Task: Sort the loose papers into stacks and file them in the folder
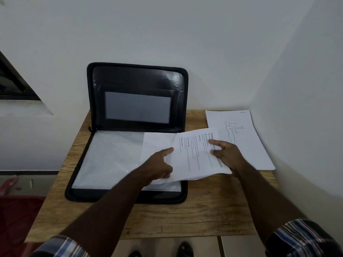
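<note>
A black zip folder [137,80] stands open on the wooden table, its lid leaning on the wall and clear plastic sleeves [111,156] lying flat in its base. A stack of printed text pages [193,156] lies tilted over the folder's right edge. My left hand [159,164] grips the stack's left side, thumb on top and fingers beneath. My right hand [226,153] holds its right side, thumb pressed on the top page. A second stack, topped by a line drawing of a figure [239,130], lies flat at the table's right.
The small wooden table [167,219] sits in a corner, with white walls behind and to the right. A dark window frame [14,84] is at the left, and red cloth [16,216] lies below the table's left edge. Shoes [183,249] show on the tiled floor.
</note>
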